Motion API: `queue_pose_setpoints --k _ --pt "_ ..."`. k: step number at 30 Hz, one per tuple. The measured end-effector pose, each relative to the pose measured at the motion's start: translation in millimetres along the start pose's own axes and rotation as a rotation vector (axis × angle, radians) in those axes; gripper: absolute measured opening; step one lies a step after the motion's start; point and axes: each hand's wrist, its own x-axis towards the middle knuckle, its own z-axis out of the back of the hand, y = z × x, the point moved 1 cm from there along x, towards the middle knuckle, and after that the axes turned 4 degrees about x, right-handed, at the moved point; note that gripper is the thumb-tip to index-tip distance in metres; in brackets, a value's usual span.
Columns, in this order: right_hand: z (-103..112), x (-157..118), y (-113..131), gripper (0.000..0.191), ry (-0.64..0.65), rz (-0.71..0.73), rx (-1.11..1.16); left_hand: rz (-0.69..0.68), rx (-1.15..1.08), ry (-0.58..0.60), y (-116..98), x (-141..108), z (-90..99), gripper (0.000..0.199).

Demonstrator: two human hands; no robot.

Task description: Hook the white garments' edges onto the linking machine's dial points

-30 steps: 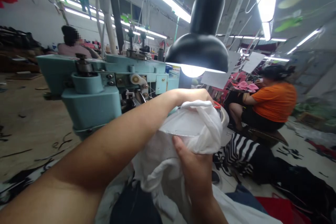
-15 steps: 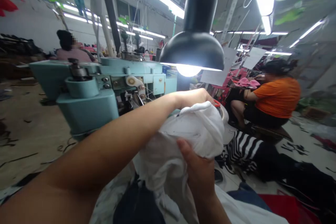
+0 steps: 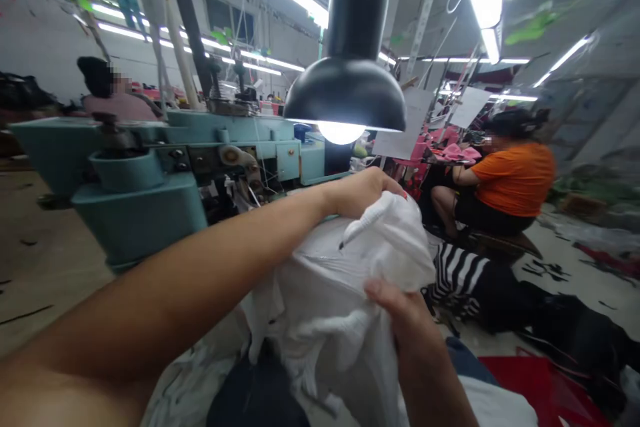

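Observation:
White knit fabric (image 3: 335, 267) hangs bunched below a black dome lamp (image 3: 345, 90) that is lit. My left hand (image 3: 367, 192) reaches across to the fabric's far upper edge, its fingers curled over and partly hidden behind the cloth; something small and red shows by the fingertips. Lower right, my right hand (image 3: 400, 310) grips the near side of the same fabric, thumb on top and the other fingers underneath. A ribbed edge of the cloth stands up between the hands, and a seam line runs across its middle.
A teal machine (image 3: 145, 207) stands left of my left forearm. A person in an orange top (image 3: 517, 177) sits at the right; another person (image 3: 117, 103) is behind the machine. Black-and-white striped cloth (image 3: 463, 273) and red material (image 3: 530, 380) lie at the lower right.
The view has shifted, so the machine and lamp appear further left. My right hand has moved right and slightly down with the fabric, which looks more spread; its ribbed edge now sticks up.

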Motion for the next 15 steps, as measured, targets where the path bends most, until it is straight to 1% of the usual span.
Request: queue_pose_setpoints --k 1,2,4,7,11,15 --pt "-8 1 2 0.067 0.078 0.017 -0.017 0.001 -0.011 -0.02 1 1 -0.3 0.012" --pt "-15 2 3 0.069 0.109 0.064 -0.064 0.005 -0.02 -0.041 3 2 -0.1 0.013" --pt "-23 4 2 0.068 0.076 0.189 -0.194 0.008 -0.041 -0.083 8 4 0.9 0.014" --pt "-24 6 -3 0.062 -0.013 0.333 -0.314 -0.015 -0.067 -0.105 14 7 2.4 0.013" --pt "-22 5 -6 0.054 -0.082 0.436 -0.402 -0.03 -0.083 -0.13 15 7 2.8 0.012" --pt "-21 6 -1 0.037 -0.074 0.48 -0.447 -0.018 -0.09 -0.154 12 4 3.2 0.01"
